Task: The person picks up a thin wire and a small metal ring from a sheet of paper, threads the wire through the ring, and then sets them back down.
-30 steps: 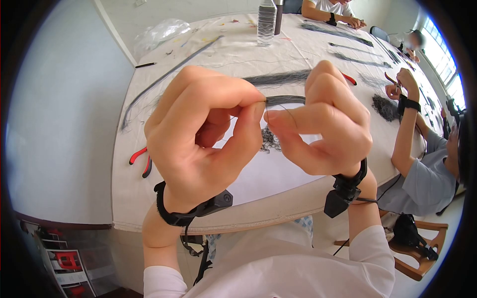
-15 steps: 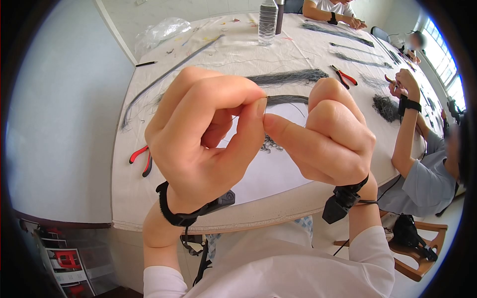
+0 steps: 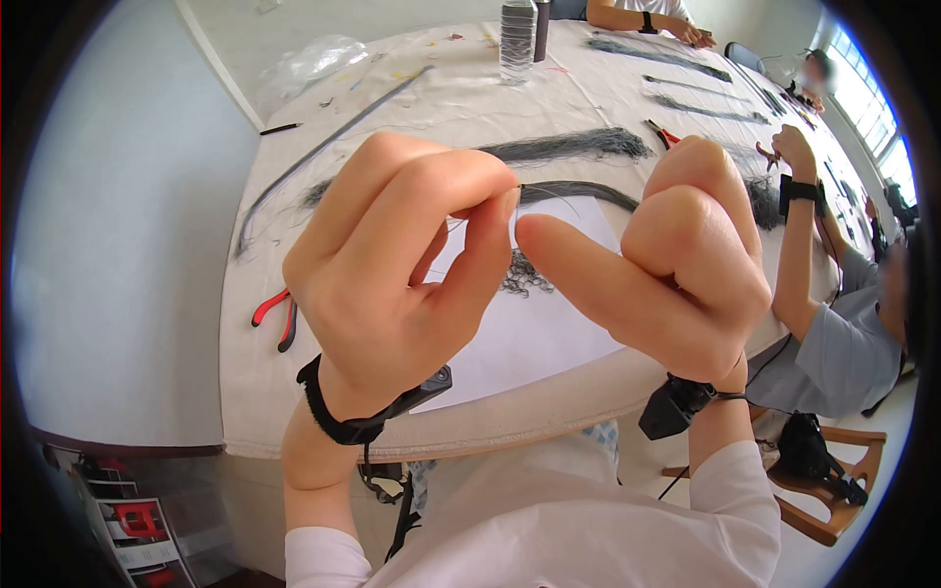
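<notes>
My left hand (image 3: 382,269) is closed in a pinch, thumb against forefinger, on a thin dark wire (image 3: 517,204). My right hand (image 3: 681,260) has its fingers curled in, with the thumb stretched toward the wire just under the left fingertips. Whatever those curled fingers hold is hidden. Below both hands lies a white sheet of paper (image 3: 490,358) bearing a pile of small curled wire pieces (image 3: 526,278). A bundle of dark wires (image 3: 588,191) lies behind the fingertips, partly covered by the right hand.
Red-and-black pliers (image 3: 287,316) lie left of my left hand; another pair (image 3: 662,134) is behind the right. A larger wire bundle (image 3: 578,146), a long strand (image 3: 338,137) and a water bottle (image 3: 517,44) are farther back. Co-workers sit at the right (image 3: 843,333) and far side.
My right hand has moved slightly right and its thumb has drawn back from the left fingertips. The left hand keeps its pinch. The whole view has shifted a little.
</notes>
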The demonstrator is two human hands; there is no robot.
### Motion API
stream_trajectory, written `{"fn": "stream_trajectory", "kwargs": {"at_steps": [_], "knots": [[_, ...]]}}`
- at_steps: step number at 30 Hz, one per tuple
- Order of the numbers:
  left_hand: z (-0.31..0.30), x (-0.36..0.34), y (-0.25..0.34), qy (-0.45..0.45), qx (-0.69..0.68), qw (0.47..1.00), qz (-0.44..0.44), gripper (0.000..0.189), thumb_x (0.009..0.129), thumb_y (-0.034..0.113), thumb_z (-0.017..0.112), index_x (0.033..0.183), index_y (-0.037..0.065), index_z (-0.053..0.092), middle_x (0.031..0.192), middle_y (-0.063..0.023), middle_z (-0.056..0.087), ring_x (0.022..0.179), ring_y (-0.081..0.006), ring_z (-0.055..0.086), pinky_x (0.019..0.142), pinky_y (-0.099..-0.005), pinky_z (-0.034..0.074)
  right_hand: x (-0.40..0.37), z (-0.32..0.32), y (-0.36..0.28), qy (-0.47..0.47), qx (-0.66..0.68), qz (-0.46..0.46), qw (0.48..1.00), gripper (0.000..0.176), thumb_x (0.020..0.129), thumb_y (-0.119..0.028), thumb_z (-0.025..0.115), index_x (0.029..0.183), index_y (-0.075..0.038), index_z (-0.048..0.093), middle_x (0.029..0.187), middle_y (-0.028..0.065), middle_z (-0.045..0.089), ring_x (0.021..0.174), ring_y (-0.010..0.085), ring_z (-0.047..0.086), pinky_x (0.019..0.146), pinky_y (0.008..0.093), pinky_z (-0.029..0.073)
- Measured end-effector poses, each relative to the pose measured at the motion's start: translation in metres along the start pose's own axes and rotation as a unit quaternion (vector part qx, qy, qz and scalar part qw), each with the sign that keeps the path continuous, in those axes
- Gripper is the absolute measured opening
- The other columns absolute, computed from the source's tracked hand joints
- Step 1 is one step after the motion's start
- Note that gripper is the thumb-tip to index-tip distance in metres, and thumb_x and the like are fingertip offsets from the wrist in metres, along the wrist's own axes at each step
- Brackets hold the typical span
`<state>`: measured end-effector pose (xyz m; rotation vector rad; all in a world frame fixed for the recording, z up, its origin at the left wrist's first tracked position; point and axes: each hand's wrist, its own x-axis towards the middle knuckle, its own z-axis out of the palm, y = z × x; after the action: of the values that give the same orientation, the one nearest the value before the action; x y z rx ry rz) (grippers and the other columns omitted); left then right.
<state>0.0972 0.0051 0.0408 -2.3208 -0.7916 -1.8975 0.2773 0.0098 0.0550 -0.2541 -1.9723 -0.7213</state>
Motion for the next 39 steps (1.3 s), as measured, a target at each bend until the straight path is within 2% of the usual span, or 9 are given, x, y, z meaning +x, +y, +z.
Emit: {"fn": "stream_trajectory", "kwargs": {"at_steps": [9, 11, 12, 14, 19, 25, 29, 31, 39], "knots": [[0.003, -0.001, -0.006, -0.058, 0.018, 0.998, 0.017, 0.015, 0.071, -0.006, 0.070, 0.081, 0.004, 0.064, 0.074, 0.0010, 0.055, 0.048, -0.0038, 0.032, 0.043, -0.0193, 0.022, 0.002, -0.004, 0.003, -0.002, -0.019, 0.022, 1.000, 0.055, 0.034, -0.025, 0.050, 0.079, -0.007, 0.076, 0.069, -0.0011, 0.027, 0.060, 0.0141, 0.034, 0.048, 0.0263, 0.023], [0.003, 0.001, -0.002, -0.077, 0.031, 0.997, 0.006, 0.021, 0.066, -0.012, 0.068, 0.080, 0.003, 0.064, 0.073, -0.0049, 0.060, 0.057, -0.0171, 0.057, 0.050, -0.0249, 0.044, 0.002, -0.003, 0.006, 0.002, -0.026, 0.032, 0.999, 0.054, 0.034, -0.024, 0.050, 0.079, -0.007, 0.075, 0.069, -0.0010, 0.026, 0.059, 0.0136, 0.034, 0.048, 0.0258, 0.023], [0.004, 0.000, -0.003, -0.079, 0.029, 0.996, 0.006, 0.021, 0.066, -0.012, 0.068, 0.080, 0.003, 0.064, 0.073, -0.0049, 0.060, 0.057, -0.0171, 0.057, 0.050, -0.0249, 0.044, 0.003, -0.002, 0.008, 0.005, -0.030, 0.026, 0.999, 0.052, 0.034, -0.023, 0.053, 0.079, -0.007, 0.075, 0.067, -0.0011, 0.026, 0.058, 0.0133, 0.033, 0.048, 0.0253, 0.023], [0.006, -0.002, -0.006, -0.072, 0.026, 0.997, 0.030, 0.018, 0.068, -0.009, 0.069, 0.082, 0.003, 0.065, 0.073, -0.0001, 0.056, 0.047, -0.0048, 0.031, 0.042, -0.0202, 0.022, 0.002, -0.002, 0.013, 0.009, -0.036, 0.021, 0.999, 0.050, 0.034, -0.022, 0.056, 0.078, -0.008, 0.075, 0.066, -0.0013, 0.026, 0.057, 0.0130, 0.033, 0.048, 0.0247, 0.022], [0.007, -0.003, -0.003, -0.067, 0.024, 0.997, 0.034, 0.021, 0.067, -0.012, 0.068, 0.083, 0.002, 0.066, 0.073, 0.0002, 0.056, 0.048, -0.0044, 0.031, 0.043, -0.0200, 0.022, 0.006, -0.007, 0.012, -0.019, -0.025, 0.068, 0.997, 0.038, 0.042, -0.013, 0.075, 0.080, -0.008, 0.074, 0.063, -0.0018, 0.031, 0.056, 0.0126, 0.035, 0.048, 0.0248, 0.024], [0.006, -0.003, 0.001, -0.060, 0.027, 0.997, 0.044, 0.021, 0.068, -0.012, 0.069, 0.082, 0.003, 0.068, 0.074, -0.0009, 0.058, 0.049, -0.0043, 0.032, 0.043, -0.0195, 0.023, -0.003, 0.003, 0.010, 0.018, 0.033, 0.182, 0.983, 0.025, 0.056, -0.003, 0.079, 0.080, -0.007, 0.074, 0.065, 0.0004, 0.044, 0.057, 0.0124, 0.039, 0.049, 0.0249, 0.026], [0.006, -0.003, 0.000, -0.052, 0.018, 0.996, 0.073, 0.020, 0.068, -0.012, 0.069, 0.081, 0.003, 0.068, 0.076, -0.0028, 0.060, 0.049, -0.0052, 0.034, 0.043, -0.0195, 0.025, -0.001, -0.006, 0.019, -0.056, 0.133, 0.204, 0.968, 0.022, 0.062, 0.001, 0.077, 0.083, -0.004, 0.072, 0.072, 0.0028, 0.053, 0.062, 0.0118, 0.046, 0.052, 0.0226, 0.033], [0.005, -0.003, 0.002, -0.053, 0.017, 0.996, 0.074, 0.019, 0.069, -0.012, 0.069, 0.080, 0.003, 0.067, 0.077, -0.0034, 0.061, 0.050, -0.0053, 0.034, 0.044, -0.0195, 0.025, -0.002, -0.005, 0.016, -0.086, 0.218, 0.305, 0.923, 0.022, 0.067, 0.003, 0.076, 0.088, -0.001, 0.070, 0.081, 0.0051, 0.058, 0.070, 0.0120, 0.052, 0.060, 0.0212, 0.042], [0.005, -0.005, -0.004, -0.025, 0.000, 0.996, 0.089, 0.016, 0.073, -0.009, 0.068, 0.083, 0.002, 0.066, 0.080, -0.0047, 0.062, 0.052, -0.0049, 0.036, 0.044, -0.0193, 0.026, -0.006, 0.001, 0.023, -0.144, 0.332, 0.348, 0.865, 0.017, 0.073, 0.009, 0.067, 0.088, 0.002, 0.065, 0.085, 0.0055, 0.060, 0.079, 0.0130, 0.054, 0.072, 0.0233, 0.044]]}}
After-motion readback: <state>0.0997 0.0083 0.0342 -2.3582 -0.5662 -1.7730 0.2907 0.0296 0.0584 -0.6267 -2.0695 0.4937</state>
